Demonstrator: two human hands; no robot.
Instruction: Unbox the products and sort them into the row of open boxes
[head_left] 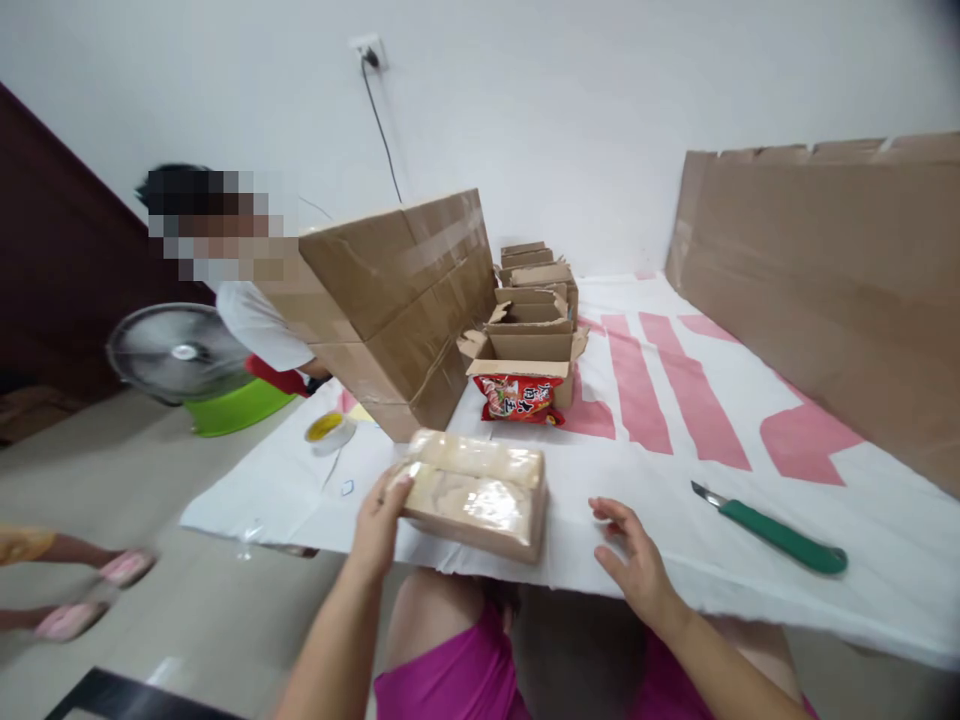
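A small cardboard box [469, 500], its top covered with shiny clear tape, is at the table's front edge. My left hand [382, 515] grips its left end, thumb on top and the other fingers partly hidden. To the right of the box, my right hand [634, 555] is apart from it, fingers spread and holding nothing. A green utility knife [784, 535] with its blade showing lies farther right on the cloth. Behind the taped box, a red snack packet [520, 399] leans against an open cardboard box [525, 347].
More open boxes [536, 272] stand in a row toward the wall. Large cardboard panels rise at left [405, 300] and right [817, 290]. A tape roll [328, 432] lies on the white cloth [262, 490]. Beyond are a person [259, 320] and a fan [182, 352].
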